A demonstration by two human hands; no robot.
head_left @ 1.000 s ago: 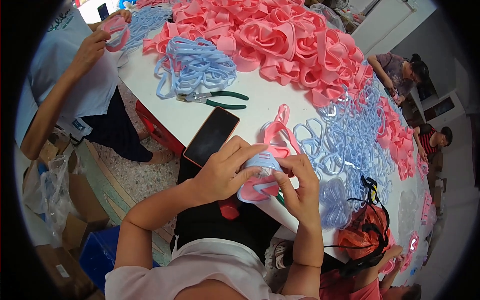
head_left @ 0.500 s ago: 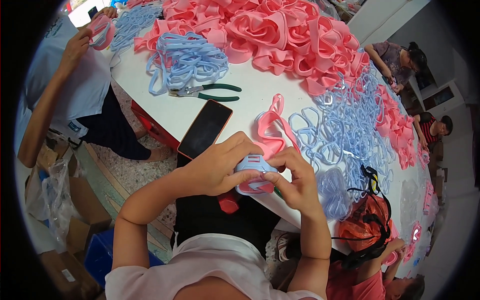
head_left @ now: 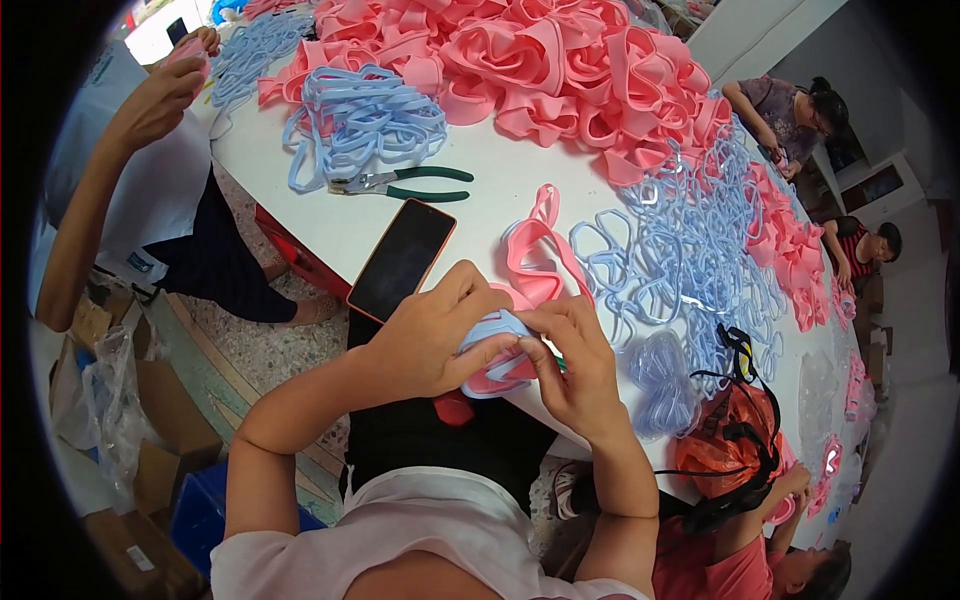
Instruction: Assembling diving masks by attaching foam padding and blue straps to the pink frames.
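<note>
The pink-and-blue piece [head_left: 498,378] is at a white table's [head_left: 530,165] near edge, a pink heap [head_left: 530,70] beyond; the left hand [head_left: 435,330], fingers curled nearly closed, grips the piece's left side, the right hand [head_left: 577,375] pinches its right between thumb and fingertips; a dark phone [head_left: 403,260] lies nearby.

Your right hand [head_left: 572,365] now sits farther toward nine o'clock, its thumb closer to that of your left hand [head_left: 440,330]. The blue-and-pink piece [head_left: 505,376] turns, so its slot no longer shows. Around ten o'clock, a co-worker's hand [head_left: 160,98] now covers more of the pink loop [head_left: 190,52].
</note>
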